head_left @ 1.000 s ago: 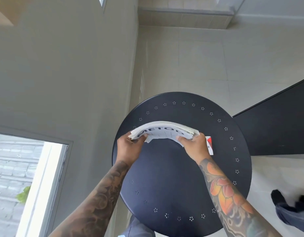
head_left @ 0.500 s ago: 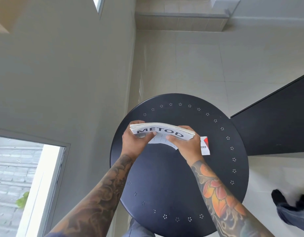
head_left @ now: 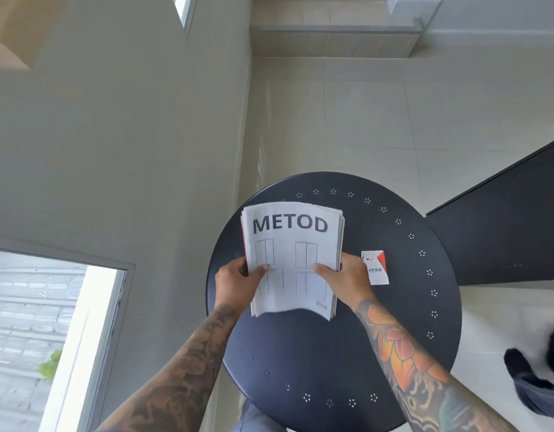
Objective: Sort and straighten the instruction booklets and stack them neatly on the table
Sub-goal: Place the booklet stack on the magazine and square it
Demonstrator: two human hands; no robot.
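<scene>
A thick stack of white instruction booklets (head_left: 293, 244) is held over the round black table (head_left: 419, 307). The top cover reads METOD above line drawings of cabinets. My left hand (head_left: 235, 283) grips the stack's left edge, thumb on the cover. My right hand (head_left: 347, 279) grips the right edge the same way. The stack faces me, slightly bowed, its lower edge curling above the tabletop. A small white and red card (head_left: 377, 269) lies flat on the table just right of my right hand.
A grey wall and a window (head_left: 51, 338) stand close on the left. A black panel (head_left: 503, 229) runs along the table's right side. A person's dark shoes and trouser legs (head_left: 537, 378) are on the tiled floor at lower right.
The stack was held edge-on and bowed a second ago. It has since tilted up toward me, so the whole METOD cover now shows. Both hands slid to its side edges.
</scene>
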